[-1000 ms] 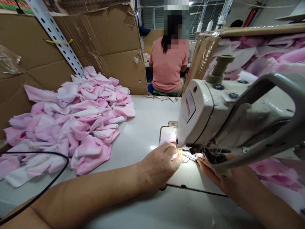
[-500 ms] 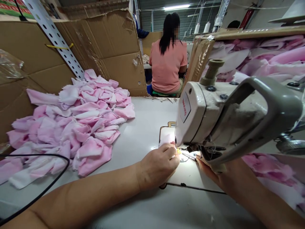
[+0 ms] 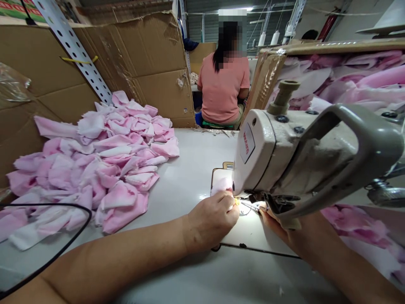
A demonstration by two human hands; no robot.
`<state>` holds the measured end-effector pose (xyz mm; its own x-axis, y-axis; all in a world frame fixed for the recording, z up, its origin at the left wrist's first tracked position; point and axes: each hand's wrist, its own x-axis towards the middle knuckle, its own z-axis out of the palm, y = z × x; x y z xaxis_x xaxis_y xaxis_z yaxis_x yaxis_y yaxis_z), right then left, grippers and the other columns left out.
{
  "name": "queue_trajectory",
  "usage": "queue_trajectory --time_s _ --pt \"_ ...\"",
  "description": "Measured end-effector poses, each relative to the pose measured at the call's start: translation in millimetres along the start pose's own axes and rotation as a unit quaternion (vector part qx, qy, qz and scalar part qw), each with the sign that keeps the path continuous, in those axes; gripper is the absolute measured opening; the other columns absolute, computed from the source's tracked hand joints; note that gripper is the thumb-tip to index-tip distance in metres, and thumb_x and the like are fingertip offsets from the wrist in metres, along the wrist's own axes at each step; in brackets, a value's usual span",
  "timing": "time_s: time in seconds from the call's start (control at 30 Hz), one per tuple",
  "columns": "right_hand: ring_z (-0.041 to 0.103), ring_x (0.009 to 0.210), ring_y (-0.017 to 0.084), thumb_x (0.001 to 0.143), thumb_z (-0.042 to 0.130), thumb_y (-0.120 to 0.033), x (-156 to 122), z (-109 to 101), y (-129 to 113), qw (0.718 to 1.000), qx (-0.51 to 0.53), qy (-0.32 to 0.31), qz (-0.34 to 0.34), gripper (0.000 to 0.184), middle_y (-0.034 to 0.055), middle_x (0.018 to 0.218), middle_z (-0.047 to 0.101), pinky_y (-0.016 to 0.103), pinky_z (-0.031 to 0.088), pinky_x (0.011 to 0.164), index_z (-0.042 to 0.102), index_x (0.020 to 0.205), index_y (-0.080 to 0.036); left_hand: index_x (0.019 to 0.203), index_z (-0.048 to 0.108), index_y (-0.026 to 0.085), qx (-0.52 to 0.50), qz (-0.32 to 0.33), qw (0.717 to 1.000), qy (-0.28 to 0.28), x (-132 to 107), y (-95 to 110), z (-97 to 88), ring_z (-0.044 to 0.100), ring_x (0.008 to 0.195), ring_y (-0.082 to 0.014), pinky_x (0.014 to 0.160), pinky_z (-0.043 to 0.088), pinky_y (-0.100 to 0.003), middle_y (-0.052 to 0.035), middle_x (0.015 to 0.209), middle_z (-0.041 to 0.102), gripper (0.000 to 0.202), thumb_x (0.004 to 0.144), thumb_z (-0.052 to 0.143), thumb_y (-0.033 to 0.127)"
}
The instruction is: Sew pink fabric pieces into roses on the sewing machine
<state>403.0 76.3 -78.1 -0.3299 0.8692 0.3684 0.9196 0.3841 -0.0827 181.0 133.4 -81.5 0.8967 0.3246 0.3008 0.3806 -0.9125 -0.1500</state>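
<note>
Head view: the left hand [image 3: 213,221] rests low over the pale surface [image 3: 190,169], right of its middle, beside the needle area of a sewing machine [image 3: 253,152]. Its fingers are pinched together on a small pink-and-white cloth piece [image 3: 222,185], part of which shows just beyond the knuckles on the machine's plate [image 3: 265,236]. A tiny yellow bit [image 3: 236,202] shows right at the fingertips, under the bright machine light.

The right hand [image 3: 284,228] comes in from the near right corner of the surface and passes partly behind the machine head, with its fingertips just right of the needle area. A slim metal tool [image 3: 248,205] lies between those fingertips and the left hand; the machine hides too much to tell whether the right fingers are clamped on it or merely beside it.

A loose heap of pink-and-white cloth [image 3: 104,160] covers much of the left side of the surface, spreading toward the far left corner. A thin black cable [image 3: 71,207] curves in front of it at the left edge. Cardboard [image 3: 152,67] stands upright along the far left edge, with a perforated metal post [image 3: 74,50] leaning across it.

Beyond the far edge, a person in a salmon-coloured top [image 3: 223,93] sits facing away. To their right, an open carton [image 3: 264,80] holds more pink cloth [image 3: 344,76].
</note>
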Motion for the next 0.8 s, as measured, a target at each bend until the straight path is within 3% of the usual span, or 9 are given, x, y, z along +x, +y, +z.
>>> queue_trajectory --time_s 0.23,0.4,0.7,0.8 --pt "0.064 0.073 0.024 0.083 0.055 -0.02 1 2 -1 1.0 -0.006 0.001 0.015 0.018 0.0076 0.067 0.065 0.031 0.045 0.06 0.064 0.068 -0.021 0.069 0.049 0.015 0.022 0.007 0.999 0.031 2 -2 0.1 0.051 0.07 -0.0184 0.066 0.051 -0.029 -0.0054 0.069 0.049 0.018 0.076 0.043 -0.001" --pt "0.064 0.073 0.024 0.082 0.053 -0.017 4 0 -2 1.0 -0.009 -0.002 0.008 0.018 0.0081 0.068 0.065 0.031 0.045 0.06 0.065 0.069 -0.021 0.066 0.047 0.016 0.016 0.003 0.999 0.042 3 -2 -0.6 0.052 0.072 -0.0189 0.068 0.051 -0.028 -0.0045 0.066 0.047 0.02 0.076 0.043 -0.001" --pt "0.062 0.072 0.021 0.084 0.051 -0.018 3 -6 5 0.999 0.001 -0.042 -0.009 0.016 0.0071 0.076 0.067 0.029 0.042 0.06 0.065 0.077 -0.02 0.087 0.051 0.015 -0.156 0.021 0.986 0.053 -3 -20 -11.8 0.051 0.083 -0.0166 0.07 0.047 -0.024 -0.0061 0.085 0.053 0.014 0.079 0.044 0.004" --pt "0.06 0.065 0.018 0.085 0.051 -0.02 -3 -4 9 0.998 0.029 -0.05 0.004 0.017 0.0046 0.073 0.066 0.028 0.039 0.056 0.065 0.076 -0.02 0.088 0.051 0.015 -0.143 0.03 0.988 0.042 -4 -28 -20.2 0.051 0.09 -0.0189 0.079 0.044 -0.029 -0.0077 0.092 0.055 0.018 0.076 0.045 0.004"
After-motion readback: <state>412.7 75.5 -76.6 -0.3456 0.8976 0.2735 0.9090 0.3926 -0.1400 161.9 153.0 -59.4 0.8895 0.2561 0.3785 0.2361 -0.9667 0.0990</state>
